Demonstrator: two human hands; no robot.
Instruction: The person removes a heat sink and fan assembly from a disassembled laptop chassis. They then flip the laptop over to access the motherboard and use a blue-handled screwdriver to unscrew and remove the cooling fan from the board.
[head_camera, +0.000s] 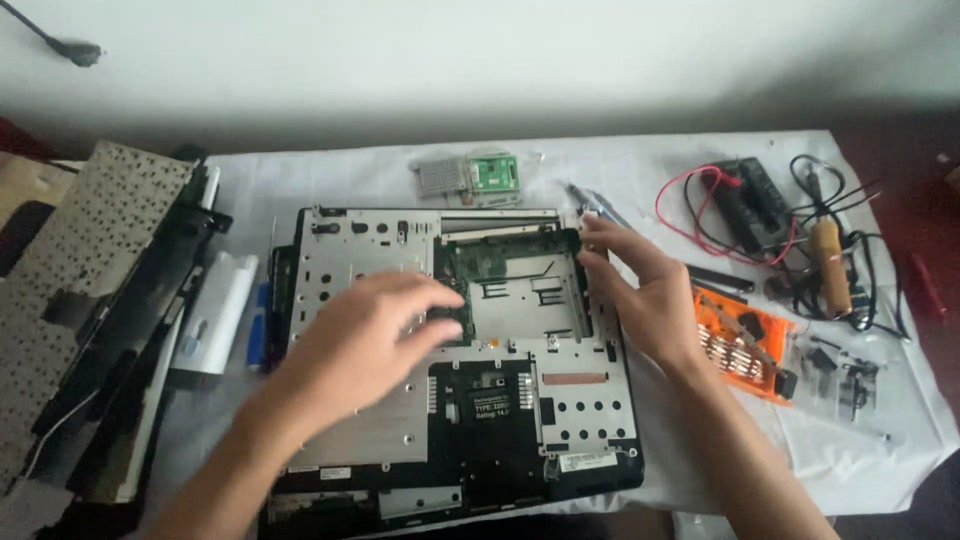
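Silver metal plating covers most of the opened laptop base (400, 420), which lies flat at the middle of a table spread with a white cloth (330, 180). Its upper right part is cut away, showing a green circuit board (490, 262) and a bare metal bay (525, 305) beside it.

Coming in from 7 o'clock, the left hand (365, 335) lies palm down on the base, fingers spread and loosely curved, their tips at the edge of the circuit board; it grips nothing that can be seen. The right hand (640, 290) comes in from 5 o'clock and is open too, its fingertips touching the right rim of the base at about 2 o'clock of the bay, thumb held apart.

At 9 o'clock of the base lie a white oblong part (215, 310) and, further out, a detached keyboard (70, 270) turned face down over dark panels. At 12 o'clock, near the wall, sits a small silver module with a green board (470, 176). At 3 o'clock, just beside the right wrist, is an orange case of screwdriver bits (740, 345). At 2 o'clock a black meter with red and black leads (750, 200) lies near a wooden-handled tool (828, 265), among tangled cables.
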